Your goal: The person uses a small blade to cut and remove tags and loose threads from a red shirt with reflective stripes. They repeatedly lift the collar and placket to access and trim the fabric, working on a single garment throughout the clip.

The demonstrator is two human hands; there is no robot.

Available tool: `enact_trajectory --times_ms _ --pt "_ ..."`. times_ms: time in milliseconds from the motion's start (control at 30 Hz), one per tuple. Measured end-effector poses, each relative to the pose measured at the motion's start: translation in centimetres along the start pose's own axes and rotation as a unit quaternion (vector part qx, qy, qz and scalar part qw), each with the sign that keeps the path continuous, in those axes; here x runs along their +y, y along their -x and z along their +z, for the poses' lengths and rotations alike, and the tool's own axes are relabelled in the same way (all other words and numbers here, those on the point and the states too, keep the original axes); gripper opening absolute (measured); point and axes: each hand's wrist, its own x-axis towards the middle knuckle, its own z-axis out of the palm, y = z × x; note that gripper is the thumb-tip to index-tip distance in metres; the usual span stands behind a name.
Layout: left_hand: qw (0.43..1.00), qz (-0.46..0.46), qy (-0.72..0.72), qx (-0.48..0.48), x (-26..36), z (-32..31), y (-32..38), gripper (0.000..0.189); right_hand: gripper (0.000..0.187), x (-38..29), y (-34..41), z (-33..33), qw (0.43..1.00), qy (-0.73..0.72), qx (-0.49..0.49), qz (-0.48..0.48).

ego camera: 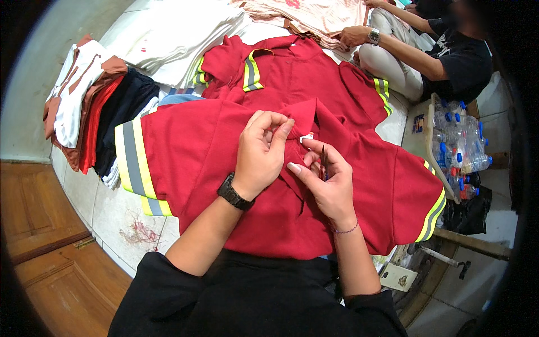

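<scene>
A red short-sleeved work shirt (269, 227) with yellow and grey reflective bands on its sleeves lies over my lap, over part of a second red garment (290, 71). Above its collar opening, my left hand (263, 153) has thumb and index fingertips pinched together; whether a thread is between them is too small to tell. Close beside it, my right hand (330, 177) holds small dark thread snips (324, 162) within its curled fingers, blades pointing up. Its index finger touches the collar area by a white label (307, 137).
Folded white garments (168, 38) and a stack of mixed-colour clothes (97, 105) lie at the left. Thread scraps (141, 231) lie on the tiles. A co-worker (421, 54) sits at the upper right, handling striped fabric (311, 17). A bin (433, 168) of plastic bottles stands at the right.
</scene>
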Motion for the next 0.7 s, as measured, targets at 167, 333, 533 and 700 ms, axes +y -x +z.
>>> enact_trajectory --times_ms 167,333,533,700 --pt "1.0 -0.02 0.02 -0.008 0.9 -0.1 0.3 0.008 0.046 0.0 -0.1 -0.2 1.0 0.002 -0.011 0.005" --pt "0.999 -0.011 -0.028 -0.019 1.7 -0.4 0.5 0.007 0.031 0.8 -0.5 0.1 0.997 0.059 0.019 -0.055" --pt "0.994 0.023 -0.103 -0.043 3.8 -1.3 1.5 0.003 0.016 -0.1 -0.6 0.8 0.966 0.194 0.005 -0.174" --pt "0.987 0.038 -0.153 -0.039 4.3 -2.7 2.3 0.002 0.015 0.2 -0.1 1.2 0.96 0.217 -0.038 -0.171"
